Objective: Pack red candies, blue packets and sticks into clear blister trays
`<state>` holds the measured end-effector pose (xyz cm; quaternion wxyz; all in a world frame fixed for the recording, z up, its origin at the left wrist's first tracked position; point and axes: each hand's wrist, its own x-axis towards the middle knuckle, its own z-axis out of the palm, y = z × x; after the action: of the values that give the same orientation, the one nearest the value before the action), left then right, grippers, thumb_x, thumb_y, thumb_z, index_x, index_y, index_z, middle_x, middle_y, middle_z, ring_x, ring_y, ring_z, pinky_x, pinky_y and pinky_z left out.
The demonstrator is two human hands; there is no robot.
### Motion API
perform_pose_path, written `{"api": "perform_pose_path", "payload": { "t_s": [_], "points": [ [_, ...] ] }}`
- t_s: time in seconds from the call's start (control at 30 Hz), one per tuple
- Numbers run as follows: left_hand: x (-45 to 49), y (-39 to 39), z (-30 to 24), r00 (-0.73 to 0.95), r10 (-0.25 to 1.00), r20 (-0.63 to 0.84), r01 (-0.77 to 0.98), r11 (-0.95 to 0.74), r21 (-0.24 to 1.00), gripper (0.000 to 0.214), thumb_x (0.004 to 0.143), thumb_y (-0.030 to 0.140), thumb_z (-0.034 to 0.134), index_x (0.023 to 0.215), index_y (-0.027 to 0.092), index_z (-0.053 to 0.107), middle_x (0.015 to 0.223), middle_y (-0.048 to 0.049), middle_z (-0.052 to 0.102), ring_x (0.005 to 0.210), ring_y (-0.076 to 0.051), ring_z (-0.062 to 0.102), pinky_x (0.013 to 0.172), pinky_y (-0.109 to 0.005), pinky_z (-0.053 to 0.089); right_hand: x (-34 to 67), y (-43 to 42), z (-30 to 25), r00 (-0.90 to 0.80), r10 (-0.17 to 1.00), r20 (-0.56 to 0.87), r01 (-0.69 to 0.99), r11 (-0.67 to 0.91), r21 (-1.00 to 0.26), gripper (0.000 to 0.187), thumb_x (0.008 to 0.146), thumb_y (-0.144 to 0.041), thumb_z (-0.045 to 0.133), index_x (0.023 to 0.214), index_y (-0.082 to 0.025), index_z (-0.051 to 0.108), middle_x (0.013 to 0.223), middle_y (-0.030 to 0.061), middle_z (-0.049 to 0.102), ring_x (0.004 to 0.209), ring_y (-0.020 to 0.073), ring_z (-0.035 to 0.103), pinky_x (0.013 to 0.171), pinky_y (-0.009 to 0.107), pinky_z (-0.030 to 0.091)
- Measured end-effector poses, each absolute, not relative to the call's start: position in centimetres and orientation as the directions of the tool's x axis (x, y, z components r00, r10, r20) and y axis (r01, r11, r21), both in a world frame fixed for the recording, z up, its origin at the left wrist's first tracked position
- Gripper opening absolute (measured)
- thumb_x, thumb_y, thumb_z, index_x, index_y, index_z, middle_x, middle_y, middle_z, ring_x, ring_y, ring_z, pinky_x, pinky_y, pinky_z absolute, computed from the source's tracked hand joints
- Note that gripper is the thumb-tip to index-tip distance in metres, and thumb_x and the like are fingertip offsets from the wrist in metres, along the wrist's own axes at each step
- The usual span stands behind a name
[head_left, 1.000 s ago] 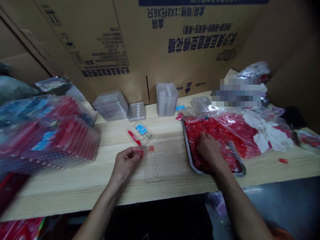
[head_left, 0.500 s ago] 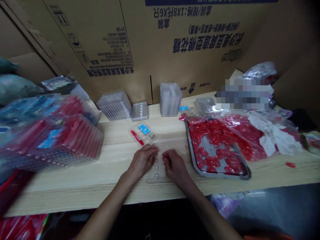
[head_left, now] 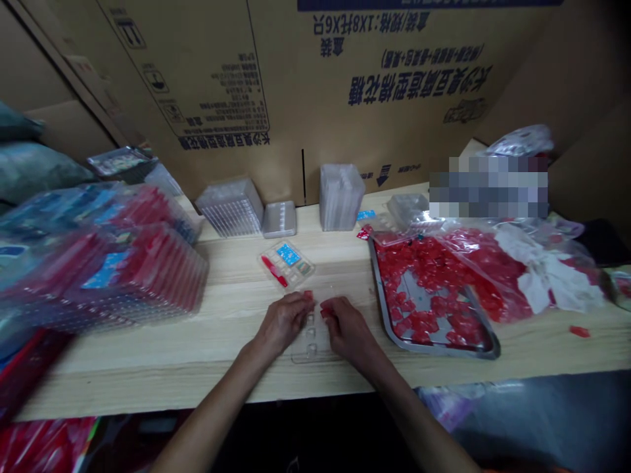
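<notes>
Clear tray: flat on the table, near side, between the hands
Left hand: fingers bent at the tray's far left part, red bit by the tips, can't tell if gripped
Right hand: looks like it's pinching a red piece
Metal pan: off right, red packets inside
Second tray: just behind, red stick, blue card

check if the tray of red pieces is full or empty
Partly full: red pieces crowd the far end of the tray, but a patch of its grey bottom shows bare.
</notes>
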<state>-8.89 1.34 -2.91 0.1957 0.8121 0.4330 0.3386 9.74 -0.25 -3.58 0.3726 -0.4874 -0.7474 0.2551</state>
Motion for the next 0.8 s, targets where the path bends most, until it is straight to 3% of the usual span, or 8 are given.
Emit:
{"api": "perform_pose_path", "payload": {
  "t_s": [0.07, 0.13, 0.27, 0.4, 0.53, 0.63, 0.73, 0.8],
  "points": [
    [-8.4, 0.6, -2.5, 0.316, 0.844, 0.434, 0.579, -0.534, 0.616, 0.026, 0.088, 0.011, 0.053, 0.098, 0.021, 0.075, 0.101, -0.0092, 0.073, 0.093, -0.018, 0.069, 0.079, -0.03, 0.055, 10.0, -0.2, -3.3, -0.234, 0.913, 0.334, 0.511, 0.408, -0.757, 0.026, 0.078, -0.002, 0.045, 0.097, -0.019, 0.054, 0.089, 0.0072, 0.059, 0.083, 0.0208, 0.059, 0.075, 0.034, 0.049],
    [-7.4, -0.3, -1.7, 0.156, 0.886, 0.436, 0.544, -0.446, 0.711, 0.025, 0.088, 0.016, 0.055, 0.103, 0.021, 0.074, 0.106, -0.0102, 0.072, 0.097, -0.02, 0.067, 0.084, -0.032, 0.054, 10.0, -0.3, -2.8, -0.212, 0.909, 0.358, 0.469, 0.416, -0.779, 0.026, 0.082, -0.005, 0.044, 0.102, -0.018, 0.052, 0.092, 0.0076, 0.06, 0.083, 0.0207, 0.06, 0.075, 0.034, 0.05],
    [-5.1, -1.5, 0.2, -0.04, 0.996, 0.077, 0.216, -0.066, 0.974, 0.025, 0.085, 0.029, 0.065, 0.106, 0.018, 0.072, 0.091, -0.006, 0.074, 0.082, -0.018, 0.068, 0.075, -0.027, 0.053, 9.1, -1.2, -1.6, -0.217, 0.909, 0.357, 0.352, 0.414, -0.84, 0.033, 0.085, -0.007, 0.045, 0.116, -0.018, 0.047, 0.104, 0.0091, 0.06, 0.092, 0.0198, 0.061, 0.081, 0.034, 0.051],
    [-4.4, -1.4, 0.4, -0.016, 0.985, -0.171, -0.095, 0.169, 0.981, 0.024, 0.075, 0.034, 0.076, 0.089, 0.015, 0.075, 0.083, -0.0048, 0.074, 0.073, -0.014, 0.065, 0.069, -0.022, 0.049, 8.4, -1.7, -0.7, -0.242, 0.895, 0.374, 0.361, 0.441, -0.822, 0.039, 0.082, -0.005, 0.044, 0.118, -0.019, 0.047, 0.107, 0.0091, 0.057, 0.094, 0.0198, 0.059, 0.082, 0.033, 0.052],
    [-5.7, -1.1, 0.1, -0.027, 0.95, -0.311, -0.289, 0.29, 0.912, 0.034, 0.066, 0.035, 0.083, 0.093, 0.014, 0.076, 0.086, -0.006, 0.075, 0.075, -0.013, 0.065, 0.073, -0.022, 0.049, 10.9, -1.0, -0.1, -0.235, 0.897, 0.374, 0.533, 0.44, -0.722, 0.042, 0.083, -0.003, 0.042, 0.122, -0.017, 0.049, 0.108, 0.0108, 0.056, 0.095, 0.0206, 0.059, 0.082, 0.033, 0.051],
    [-7.5, -1.3, 0.3, -0.071, 0.966, -0.248, -0.2, 0.229, 0.952, 0.036, 0.069, 0.035, 0.081, 0.098, 0.016, 0.074, 0.086, -0.0058, 0.074, 0.076, -0.014, 0.066, 0.073, -0.024, 0.049, 14.9, 0.1, 0.2, -0.096, 0.952, 0.291, 0.829, 0.238, -0.506, 0.033, 0.086, -0.006, 0.042, 0.114, -0.014, 0.056, 0.108, 0.015, 0.057, 0.099, 0.0256, 0.057, 0.086, 0.038, 0.047],
    [-9.0, -1.5, 0.6, -0.105, 0.994, -0.04, 0.164, 0.057, 0.985, 0.019, 0.077, 0.031, 0.073, 0.09, 0.018, 0.074, 0.079, -0.004, 0.072, 0.071, -0.015, 0.063, 0.068, -0.025, 0.048, 18.6, 1.0, 0.4, -0.016, 0.994, 0.111, 0.977, 0.039, -0.208, 0.028, 0.09, -0.013, 0.045, 0.113, -0.013, 0.059, 0.104, 0.0175, 0.059, 0.095, 0.031, 0.058, 0.079, 0.041, 0.044],
    [-9.3, -1.5, 0.6, -0.009, 0.99, 0.144, 0.407, -0.128, 0.904, 0.01, 0.081, 0.024, 0.066, 0.083, 0.018, 0.074, 0.082, -0.005, 0.071, 0.075, -0.016, 0.064, 0.07, -0.026, 0.049, 20.0, 1.4, 0.6, -0.025, 0.999, 0.019, 0.992, 0.027, -0.12, 0.03, 0.09, -0.013, 0.046, 0.117, -0.013, 0.058, 0.105, 0.0178, 0.06, 0.095, 0.0321, 0.059, 0.076, 0.04, 0.042]
  ]
}}
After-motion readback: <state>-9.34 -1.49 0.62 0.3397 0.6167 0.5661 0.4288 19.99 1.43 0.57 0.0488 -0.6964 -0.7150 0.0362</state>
